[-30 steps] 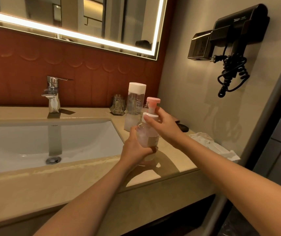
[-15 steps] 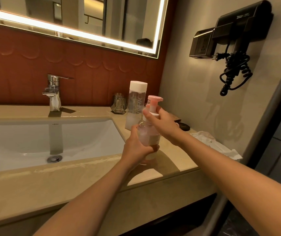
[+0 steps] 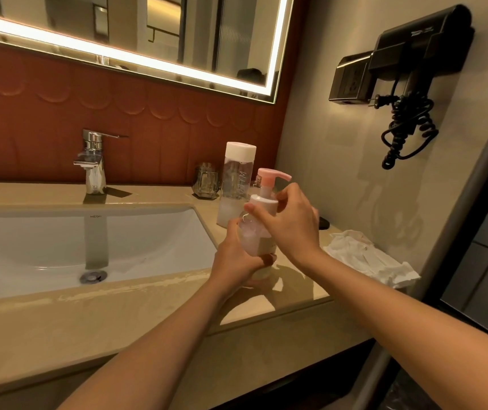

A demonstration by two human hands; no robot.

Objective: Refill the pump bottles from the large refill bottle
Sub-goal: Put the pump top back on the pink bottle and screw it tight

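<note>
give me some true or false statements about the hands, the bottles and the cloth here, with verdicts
1. The left hand holds the body of the clear pump bottle with the pink pump head. True.
2. The right hand lies flat on the beige stone counter. False: its fingers curl round the pump bottle's white collar.
3. The tall clear bottle with the white cap stands upright behind the pump bottle. True.
4. The tall clear bottle is uncapped. False: its cap is on.
5. The crumpled white cloth lies left of the hands. False: it lies on the counter, right of them.
</note>
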